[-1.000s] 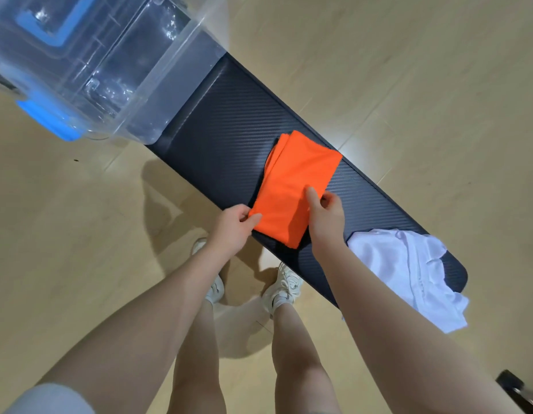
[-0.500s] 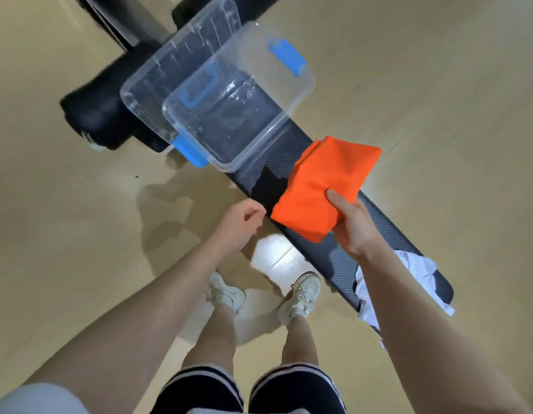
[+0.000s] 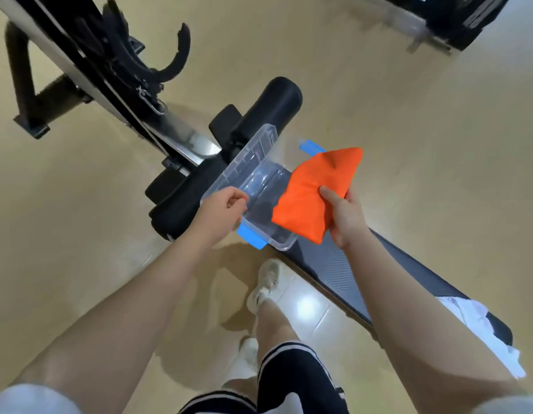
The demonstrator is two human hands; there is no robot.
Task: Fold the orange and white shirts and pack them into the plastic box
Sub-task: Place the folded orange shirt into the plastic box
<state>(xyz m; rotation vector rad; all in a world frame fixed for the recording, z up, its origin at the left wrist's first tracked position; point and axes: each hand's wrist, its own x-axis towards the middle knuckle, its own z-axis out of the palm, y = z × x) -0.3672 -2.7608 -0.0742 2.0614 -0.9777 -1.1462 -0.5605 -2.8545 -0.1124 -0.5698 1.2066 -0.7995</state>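
My right hand (image 3: 342, 218) grips the folded orange shirt (image 3: 314, 189) and holds it in the air over the open clear plastic box (image 3: 284, 242). The box has blue handles and stands on the far end of a black bench (image 3: 342, 264). My left hand (image 3: 222, 209) is at the box's near left rim, fingers curled against it; whether it grips the rim I cannot tell. The white shirt (image 3: 480, 327) lies crumpled on the bench's near right end, partly hidden behind my right forearm.
The box's clear lid (image 3: 244, 158) leans behind the box. Black padded rollers (image 3: 271, 106) and a metal gym machine frame (image 3: 89, 64) stand beyond the bench. My feet in white shoes (image 3: 266, 283) stand on the tan tiled floor beside the bench.
My right hand lifted the folded orange shirt off the bench and carried it left over the box. My left hand let go of the shirt and moved to the box's rim.
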